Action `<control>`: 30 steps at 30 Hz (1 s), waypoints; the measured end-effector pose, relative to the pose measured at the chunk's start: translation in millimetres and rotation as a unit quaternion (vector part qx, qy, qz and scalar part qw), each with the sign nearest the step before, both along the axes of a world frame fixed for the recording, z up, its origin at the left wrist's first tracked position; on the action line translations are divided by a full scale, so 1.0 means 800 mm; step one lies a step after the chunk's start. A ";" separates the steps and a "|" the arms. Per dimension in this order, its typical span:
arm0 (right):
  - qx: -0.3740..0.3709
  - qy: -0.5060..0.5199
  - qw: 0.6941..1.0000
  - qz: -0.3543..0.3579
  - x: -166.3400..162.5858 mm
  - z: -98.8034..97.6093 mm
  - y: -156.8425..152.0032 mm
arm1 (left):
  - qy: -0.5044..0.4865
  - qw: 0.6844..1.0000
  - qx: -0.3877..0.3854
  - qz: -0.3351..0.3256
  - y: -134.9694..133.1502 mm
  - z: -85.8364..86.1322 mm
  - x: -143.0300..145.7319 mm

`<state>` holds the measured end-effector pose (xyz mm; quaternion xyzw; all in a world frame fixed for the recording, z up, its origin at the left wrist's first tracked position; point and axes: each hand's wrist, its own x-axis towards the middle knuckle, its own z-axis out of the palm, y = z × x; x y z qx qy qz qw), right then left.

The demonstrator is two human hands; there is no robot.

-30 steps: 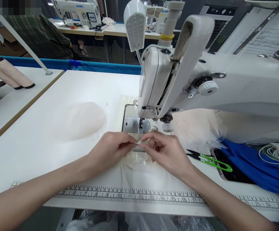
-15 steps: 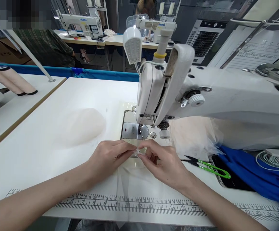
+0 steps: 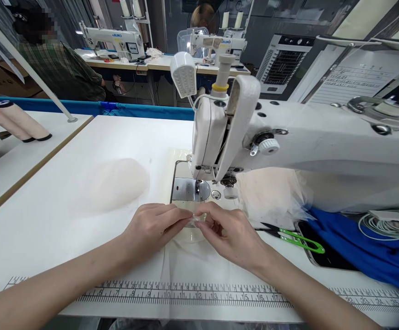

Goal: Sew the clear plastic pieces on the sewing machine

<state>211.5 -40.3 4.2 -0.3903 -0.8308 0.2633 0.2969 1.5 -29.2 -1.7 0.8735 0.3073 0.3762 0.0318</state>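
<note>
My left hand (image 3: 154, 227) and my right hand (image 3: 228, 233) meet fingertip to fingertip on the white table (image 3: 82, 220), just in front of the sewing machine's needle plate (image 3: 185, 189). Both pinch a small piece of sheer, nearly clear fabric (image 3: 196, 219). More of this thin fabric (image 3: 188, 256) trails toward me over the printed ruler (image 3: 185, 293) at the table's front edge. The white sewing machine (image 3: 288, 142) stands right behind my hands, its head over the needle plate.
Green thread snips (image 3: 298, 240) lie right of my right hand beside a dark phone (image 3: 326, 256) and blue cloth (image 3: 367, 252). A pale sheer heap (image 3: 113, 183) rests at left. Thread cones (image 3: 17, 121) lie far left. A person in a plaid shirt (image 3: 58, 68) sits at the back.
My view has tilted up a little, so the scene sits lower. My hands stay pinched together on the sheer piece, with only slight finger shifts.
</note>
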 end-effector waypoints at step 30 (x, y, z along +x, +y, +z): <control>-0.043 -0.147 0.981 -0.118 -0.004 -0.005 0.025 | 0.154 0.984 0.065 0.057 -0.002 -0.011 0.008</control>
